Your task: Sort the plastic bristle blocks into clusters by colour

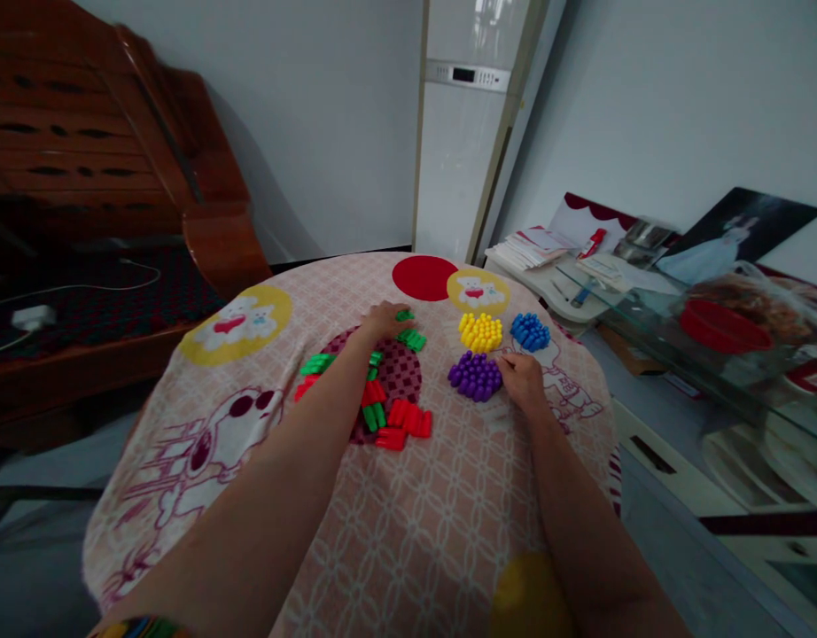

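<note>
My left hand (384, 321) reaches across the table with its fingers stretched out at small green plastic pieces (412, 340). One of those pieces touches or nearly touches the fingertips. My right hand (524, 381) is closed, thumb and fingers pressed together, at the right edge of a cluster of purple round-headed pieces (475, 376). Whatever may be in this pinch is hidden. Behind the purple group stand a yellow cluster (480, 332) and a blue cluster (530, 332). Red pieces (409, 418) lie mixed with green ones beside my left forearm, which covers part of them.
A patterned tablecloth (408, 532) covers the round table. On the right, a glass-topped cabinet (648, 332) holds papers, a red bowl (724, 328) and other items. A wooden bench (215, 239) stands at the left, and a tall white appliance (462, 159) at the back.
</note>
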Demonstrator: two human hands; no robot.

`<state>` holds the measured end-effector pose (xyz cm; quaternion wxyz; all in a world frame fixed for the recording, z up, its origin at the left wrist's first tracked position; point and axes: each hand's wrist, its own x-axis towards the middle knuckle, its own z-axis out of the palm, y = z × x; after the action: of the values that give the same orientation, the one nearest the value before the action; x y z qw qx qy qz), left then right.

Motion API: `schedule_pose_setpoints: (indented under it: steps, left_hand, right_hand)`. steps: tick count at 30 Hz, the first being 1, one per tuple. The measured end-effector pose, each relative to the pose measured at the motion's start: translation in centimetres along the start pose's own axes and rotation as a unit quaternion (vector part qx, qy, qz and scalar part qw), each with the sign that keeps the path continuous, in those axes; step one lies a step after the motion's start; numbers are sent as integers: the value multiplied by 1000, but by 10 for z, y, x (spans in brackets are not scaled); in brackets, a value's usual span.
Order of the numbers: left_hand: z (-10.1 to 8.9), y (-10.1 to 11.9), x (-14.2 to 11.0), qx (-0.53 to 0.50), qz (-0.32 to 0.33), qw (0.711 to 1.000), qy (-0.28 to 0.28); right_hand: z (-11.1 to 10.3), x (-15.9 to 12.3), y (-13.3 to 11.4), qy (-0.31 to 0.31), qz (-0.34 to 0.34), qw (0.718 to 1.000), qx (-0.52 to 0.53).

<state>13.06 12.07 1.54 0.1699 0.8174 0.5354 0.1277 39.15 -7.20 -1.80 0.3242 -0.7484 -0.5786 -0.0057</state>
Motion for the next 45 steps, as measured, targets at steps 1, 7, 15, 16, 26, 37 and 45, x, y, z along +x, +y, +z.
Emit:
schedule_pose_setpoints:
  steps: [1, 7, 15, 16, 26, 37, 45]
  left_hand:
    - [1, 6, -5, 10, 15, 1000, -10]
    - [-1, 22, -55, 50, 142, 987, -60]
    - [-8, 21, -98, -38, 162, 980, -107]
    - [-9, 20, -99, -48, 156, 981, -107]
    - [-7, 8, -113, -144, 182, 972, -31]
    - [-8, 70, -141, -347, 262, 901, 0]
    - [-14, 45, -127, -287, 230, 929, 23]
  right_hand:
    - [0, 0, 0, 0, 0, 1000, 0]
    - [0, 0, -1, 5, -3, 1000, 5]
    - [1, 2, 2, 10, 17, 999, 42]
    - [0, 2, 3, 16, 29, 998, 56]
    - [-31, -30, -51, 131, 33, 970, 200]
    - [-7, -59, -99, 0, -51, 960, 275]
    - [-18, -52, -67, 90, 12, 935, 342]
